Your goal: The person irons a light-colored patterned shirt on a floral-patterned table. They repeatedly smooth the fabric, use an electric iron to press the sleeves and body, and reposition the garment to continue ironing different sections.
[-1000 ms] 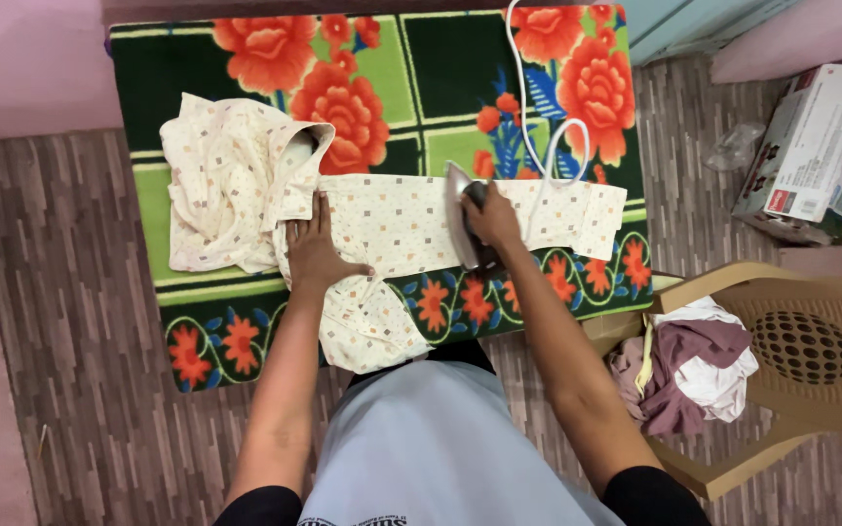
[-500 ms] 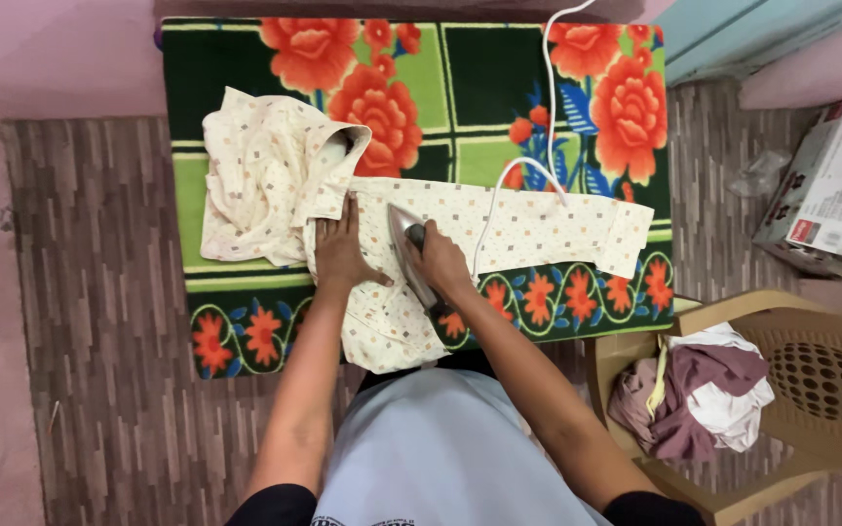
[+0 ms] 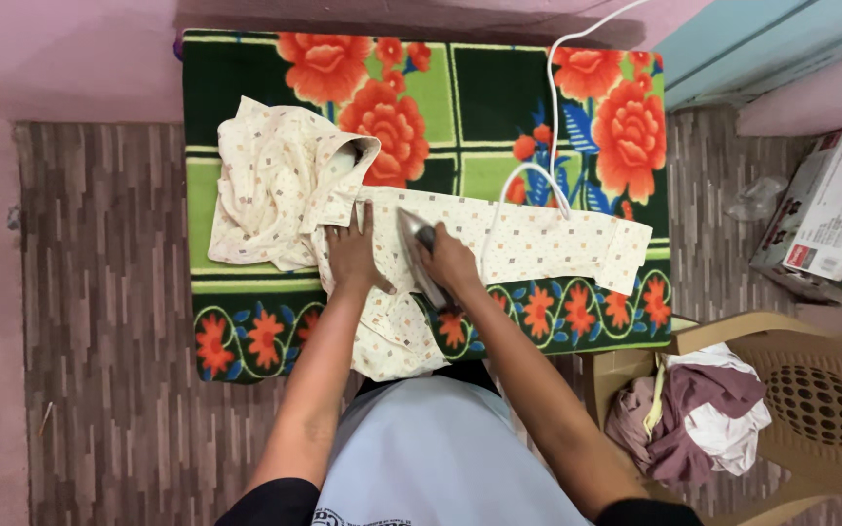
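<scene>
person seen from above. both forearms bare from the sleeve ends down to the wrists. short black sleeves show only at the bottom frame edge, one on each upper arm. torso and lap covered by a light grey-blue garment, plain cloth with soft folds, with a small strip of dark print at the bottom edge, too cut off to make out. a dark patch of clothing shows just above the grey-blue cloth. left hand and right hand bare: no rings, watch, bangles or gloves visible. face not in view.
</scene>
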